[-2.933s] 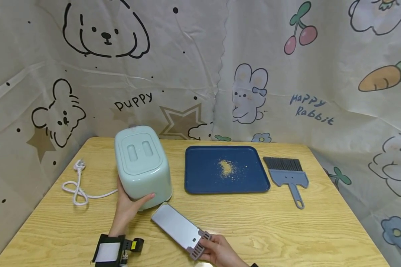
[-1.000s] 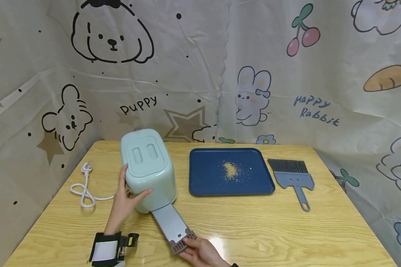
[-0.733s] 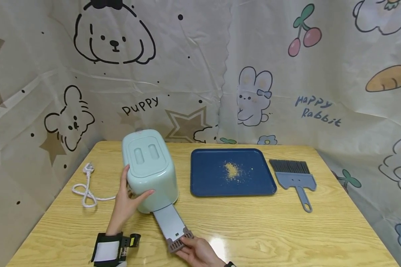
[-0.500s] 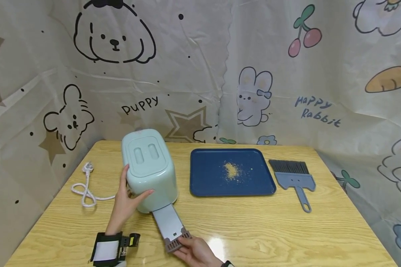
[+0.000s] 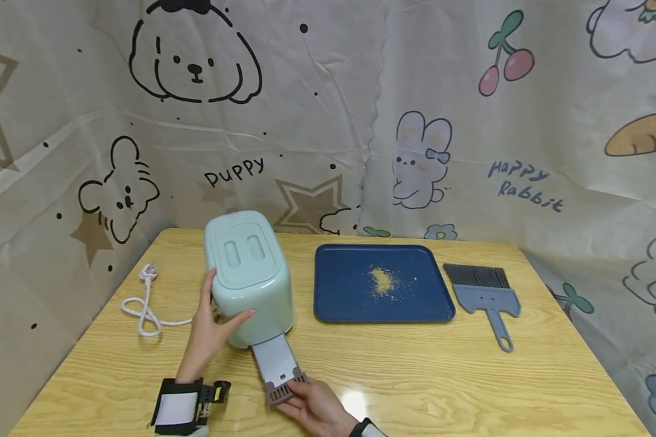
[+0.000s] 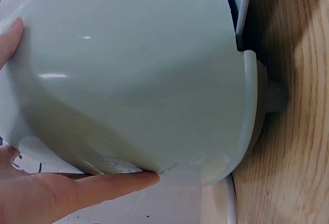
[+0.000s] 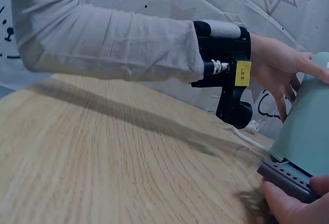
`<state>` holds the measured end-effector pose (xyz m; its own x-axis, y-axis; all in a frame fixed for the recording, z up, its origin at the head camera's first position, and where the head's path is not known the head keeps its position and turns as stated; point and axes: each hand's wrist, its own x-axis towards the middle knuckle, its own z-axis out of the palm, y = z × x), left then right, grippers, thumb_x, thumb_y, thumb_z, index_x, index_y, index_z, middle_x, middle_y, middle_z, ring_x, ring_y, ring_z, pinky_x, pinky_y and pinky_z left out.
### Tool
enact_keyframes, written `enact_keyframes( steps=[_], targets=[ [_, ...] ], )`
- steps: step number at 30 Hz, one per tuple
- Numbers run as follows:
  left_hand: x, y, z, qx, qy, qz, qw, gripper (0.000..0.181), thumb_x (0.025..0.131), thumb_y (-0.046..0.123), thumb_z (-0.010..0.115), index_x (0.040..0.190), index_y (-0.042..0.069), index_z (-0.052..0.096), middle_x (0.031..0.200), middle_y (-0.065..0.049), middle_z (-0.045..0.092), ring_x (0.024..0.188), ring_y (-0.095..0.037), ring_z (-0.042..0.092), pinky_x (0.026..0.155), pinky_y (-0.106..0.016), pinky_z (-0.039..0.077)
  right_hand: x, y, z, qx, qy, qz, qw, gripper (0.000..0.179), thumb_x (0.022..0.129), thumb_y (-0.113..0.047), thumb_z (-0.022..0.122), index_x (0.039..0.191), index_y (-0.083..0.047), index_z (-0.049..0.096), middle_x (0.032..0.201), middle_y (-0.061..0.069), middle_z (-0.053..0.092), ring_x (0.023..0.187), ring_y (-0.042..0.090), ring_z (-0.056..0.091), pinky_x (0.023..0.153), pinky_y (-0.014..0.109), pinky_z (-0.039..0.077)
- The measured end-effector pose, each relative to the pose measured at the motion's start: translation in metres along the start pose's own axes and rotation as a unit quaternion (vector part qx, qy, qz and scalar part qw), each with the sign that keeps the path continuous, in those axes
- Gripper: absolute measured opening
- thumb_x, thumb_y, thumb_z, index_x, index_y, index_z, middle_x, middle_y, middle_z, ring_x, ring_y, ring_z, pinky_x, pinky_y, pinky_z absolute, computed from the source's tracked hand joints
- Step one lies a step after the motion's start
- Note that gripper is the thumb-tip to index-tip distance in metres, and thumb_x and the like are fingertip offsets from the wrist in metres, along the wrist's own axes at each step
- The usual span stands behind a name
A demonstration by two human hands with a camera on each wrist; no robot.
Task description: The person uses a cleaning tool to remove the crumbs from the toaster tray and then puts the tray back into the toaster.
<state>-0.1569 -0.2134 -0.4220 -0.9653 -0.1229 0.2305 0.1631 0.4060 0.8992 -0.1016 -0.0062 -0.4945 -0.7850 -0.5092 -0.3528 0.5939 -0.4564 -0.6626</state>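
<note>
A mint-green toaster (image 5: 262, 303) with a lid on top stands on the left half of the table. My left hand (image 5: 205, 334) grips its near left corner, thumb on the front and fingers along the side. From the low front slot sticks out a flat crumb tray (image 5: 275, 359), its far part hidden inside the toaster. My right hand (image 5: 317, 408) pinches the brown slotted handle (image 7: 288, 182) of this crumb tray between thumb and fingers. The left wrist view shows the toaster wall (image 6: 139, 80) close up, with thumb and fingers spread against it.
A blue tray (image 5: 333, 303) bearing a small heap of yellowish crumbs (image 5: 382, 281) lies right of the toaster. Beside it is a grey-blue brush (image 5: 486, 297). A white power cord (image 5: 144, 312) with its plug lies at the left. A printed cloth (image 5: 317, 91) hangs behind.
My right hand has brought the crumb tray from in front of the toaster into its slot, and it has slid further in. The left hand keeps its grip on the toaster.
</note>
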Motion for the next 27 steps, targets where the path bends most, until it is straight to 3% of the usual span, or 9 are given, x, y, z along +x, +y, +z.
enact_keyframes(
  steps=[7, 27],
  targets=[
    [0.0, 0.001, 0.0, 0.008, 0.005, 0.006, 0.9999, 0.104, 0.074, 0.016, 0.073, 0.144, 0.026, -0.003, 0.145, -0.023, 0.008, 0.13, -0.042, 0.015, 0.097, -0.062, 0.028, 0.004, 0.0, 0.002, -0.016, 0.004, -0.009, 0.9998, 0.042, 0.094, -0.002, 0.038, 0.129, 0.019, 0.026, 0.118, 0.03, 0.049, 0.11, 0.037, 0.048, 0.094, 0.046, 0.042],
    [-0.001, 0.002, 0.0, 0.013, 0.005, -0.005, 0.9999, 0.104, 0.073, 0.018, 0.074, 0.144, 0.026, -0.003, 0.146, -0.021, 0.009, 0.129, -0.041, 0.017, 0.096, -0.06, 0.031, 0.015, -0.011, 0.015, -0.027, 0.016, 0.035, 0.9989, 0.043, 0.095, -0.005, 0.037, 0.128, 0.02, 0.024, 0.106, 0.024, 0.058, 0.105, 0.036, 0.053, 0.089, 0.041, 0.047]
  ],
)
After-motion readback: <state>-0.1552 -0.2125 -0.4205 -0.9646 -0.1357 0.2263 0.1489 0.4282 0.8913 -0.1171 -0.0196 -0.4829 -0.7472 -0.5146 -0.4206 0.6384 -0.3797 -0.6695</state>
